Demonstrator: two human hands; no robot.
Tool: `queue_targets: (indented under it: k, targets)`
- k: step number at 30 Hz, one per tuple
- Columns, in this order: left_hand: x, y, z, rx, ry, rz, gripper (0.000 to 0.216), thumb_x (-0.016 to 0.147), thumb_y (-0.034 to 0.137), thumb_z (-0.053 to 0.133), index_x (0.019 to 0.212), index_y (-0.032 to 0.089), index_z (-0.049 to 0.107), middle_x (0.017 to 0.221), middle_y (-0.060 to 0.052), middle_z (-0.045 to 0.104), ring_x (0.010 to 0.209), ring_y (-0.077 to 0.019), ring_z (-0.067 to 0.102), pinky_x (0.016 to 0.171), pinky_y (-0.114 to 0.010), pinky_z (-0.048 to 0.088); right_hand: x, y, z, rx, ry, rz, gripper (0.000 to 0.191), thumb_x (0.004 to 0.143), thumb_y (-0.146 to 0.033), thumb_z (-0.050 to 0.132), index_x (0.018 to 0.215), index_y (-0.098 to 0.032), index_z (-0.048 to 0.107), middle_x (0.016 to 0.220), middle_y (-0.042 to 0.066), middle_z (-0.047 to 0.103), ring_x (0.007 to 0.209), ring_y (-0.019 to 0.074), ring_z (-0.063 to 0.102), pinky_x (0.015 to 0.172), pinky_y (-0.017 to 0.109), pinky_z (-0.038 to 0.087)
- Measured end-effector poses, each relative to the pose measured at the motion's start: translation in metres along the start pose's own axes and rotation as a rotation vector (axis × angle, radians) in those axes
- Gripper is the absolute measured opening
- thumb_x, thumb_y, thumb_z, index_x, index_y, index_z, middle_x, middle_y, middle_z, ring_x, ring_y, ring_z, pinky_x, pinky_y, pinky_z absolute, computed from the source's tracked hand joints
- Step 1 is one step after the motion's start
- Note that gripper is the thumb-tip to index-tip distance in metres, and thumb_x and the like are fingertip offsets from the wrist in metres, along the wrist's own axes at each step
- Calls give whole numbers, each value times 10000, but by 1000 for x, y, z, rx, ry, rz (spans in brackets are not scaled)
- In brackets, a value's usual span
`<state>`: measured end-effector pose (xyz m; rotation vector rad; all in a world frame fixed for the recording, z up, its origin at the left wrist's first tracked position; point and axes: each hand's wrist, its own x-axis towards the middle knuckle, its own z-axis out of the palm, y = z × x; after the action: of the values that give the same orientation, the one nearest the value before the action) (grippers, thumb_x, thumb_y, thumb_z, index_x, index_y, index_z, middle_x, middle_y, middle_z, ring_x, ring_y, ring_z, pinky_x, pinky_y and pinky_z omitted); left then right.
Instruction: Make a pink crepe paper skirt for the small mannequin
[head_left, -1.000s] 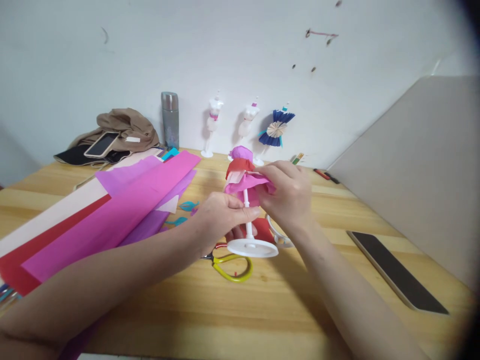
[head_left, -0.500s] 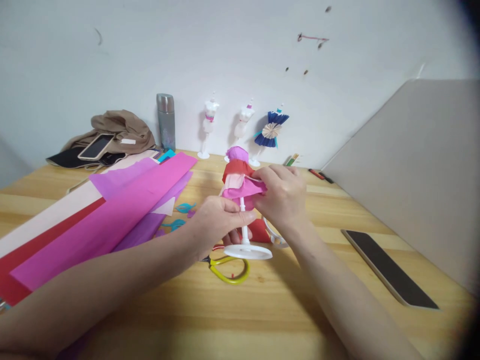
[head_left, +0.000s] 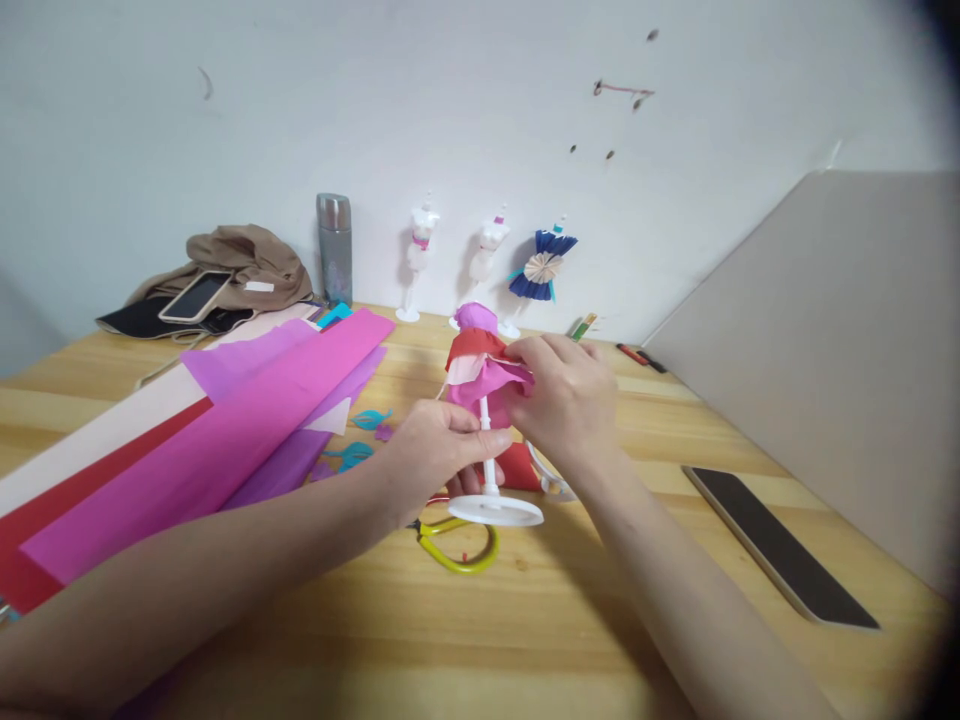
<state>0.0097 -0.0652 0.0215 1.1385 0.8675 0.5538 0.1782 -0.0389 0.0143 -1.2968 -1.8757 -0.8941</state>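
A small white mannequin stand [head_left: 495,508] rests on the wooden table [head_left: 525,620], dressed in layered purple, red, pale and pink crepe paper [head_left: 477,362]. My left hand [head_left: 435,445] pinches the thin white pole just under the skirt. My right hand [head_left: 564,400] is closed on the pink skirt layer at its right side, pressing the paper against the body. Yellow-handled scissors [head_left: 459,545] lie flat right behind the stand's round base.
Long sheets of pink, purple, red and cream paper [head_left: 195,430] spread across the left. Three more mannequins [head_left: 480,262], a metal flask [head_left: 334,250] and a brown cloth with a phone [head_left: 196,295] sit at the back. A dark phone [head_left: 780,550] and a grey board [head_left: 832,350] are on the right.
Both hands keep their hold on the dressed mannequin. My right fingers shift slightly on the pink skirt; the view drifts a little.
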Motion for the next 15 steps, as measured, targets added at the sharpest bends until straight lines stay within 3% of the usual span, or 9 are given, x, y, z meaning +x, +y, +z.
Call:
queue_targets:
  k: [10, 15]
  targets:
    - [-5, 5, 5, 76, 44, -28, 363, 897, 205, 636, 547, 132, 576, 430, 14, 563, 348, -47, 455, 387, -157, 320, -3, -2, 9, -83, 179, 36, 149, 781, -183, 569, 659, -239, 504, 581, 4, 592, 552, 180, 529, 605, 332, 340]
    - [-4, 5, 5, 76, 55, -45, 366, 898, 223, 633, 547, 134, 577, 432, 6, 568, 349, -55, 457, 394, -165, 332, -3, -4, 6, -21, 193, 33, 63, 766, -183, 574, 739, -235, 552, 647, 6, 624, 584, 184, 534, 612, 344, 345]
